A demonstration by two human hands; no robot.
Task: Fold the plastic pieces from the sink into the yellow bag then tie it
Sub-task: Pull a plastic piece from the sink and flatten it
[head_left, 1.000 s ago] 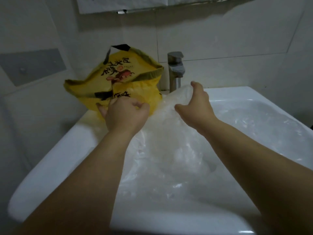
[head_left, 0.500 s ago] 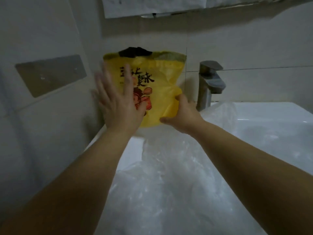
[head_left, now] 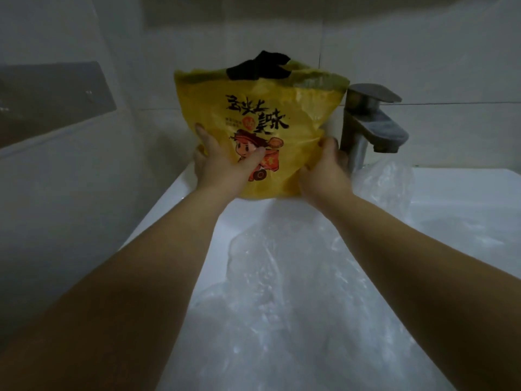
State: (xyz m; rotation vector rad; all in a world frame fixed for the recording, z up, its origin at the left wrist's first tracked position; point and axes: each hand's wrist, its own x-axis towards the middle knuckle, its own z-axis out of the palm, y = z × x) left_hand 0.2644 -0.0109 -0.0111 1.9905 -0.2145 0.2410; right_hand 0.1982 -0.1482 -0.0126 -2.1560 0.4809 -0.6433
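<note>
The yellow bag (head_left: 282,108), printed with black characters and a cartoon figure, stands upright on the sink's back left corner against the wall, a black strap at its top. My left hand (head_left: 222,165) grips its lower left side, thumb across the front. My right hand (head_left: 324,170) holds its lower right edge, fingers curled round it. Clear crumpled plastic pieces (head_left: 282,292) fill the basin below my arms.
A white sink (head_left: 465,198) spreads below. A grey metal faucet (head_left: 369,128) stands just right of the bag, with more clear plastic (head_left: 392,182) bunched under its spout. A tiled wall and a grey wall plate (head_left: 50,100) are on the left.
My left hand, open and flat in front of the bag half a second ago, now grips its lower left side. The bag stands taller and fuller. The camera has moved closer.
</note>
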